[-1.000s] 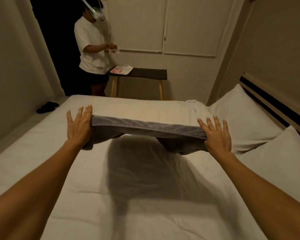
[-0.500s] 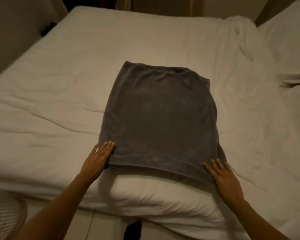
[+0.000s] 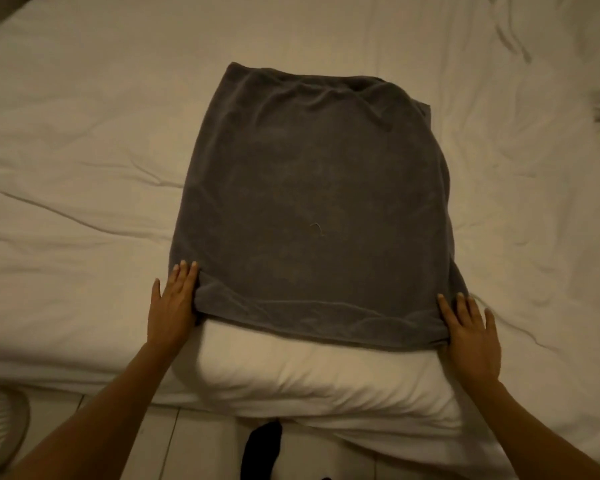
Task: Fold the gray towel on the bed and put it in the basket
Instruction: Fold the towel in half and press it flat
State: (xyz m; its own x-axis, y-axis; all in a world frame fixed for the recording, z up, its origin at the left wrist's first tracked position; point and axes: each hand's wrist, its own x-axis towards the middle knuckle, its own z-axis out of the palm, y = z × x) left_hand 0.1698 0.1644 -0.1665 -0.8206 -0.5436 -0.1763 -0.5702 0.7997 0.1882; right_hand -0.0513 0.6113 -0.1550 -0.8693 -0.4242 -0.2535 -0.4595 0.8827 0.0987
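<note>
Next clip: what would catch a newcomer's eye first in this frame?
A dark gray terry towel, folded into a rough rectangle, lies flat in the middle of the rumpled white bed sheet. The left hand and right hand rest with straight fingers at the towel's two near corners, by the bed's edge.

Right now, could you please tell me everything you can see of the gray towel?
The gray towel is dark, plush-looking cloth, folded into a rough rectangle, lying flat on the white bed. Its far edge is slightly rumpled. The left hand and right hand touch its near corners.
</note>
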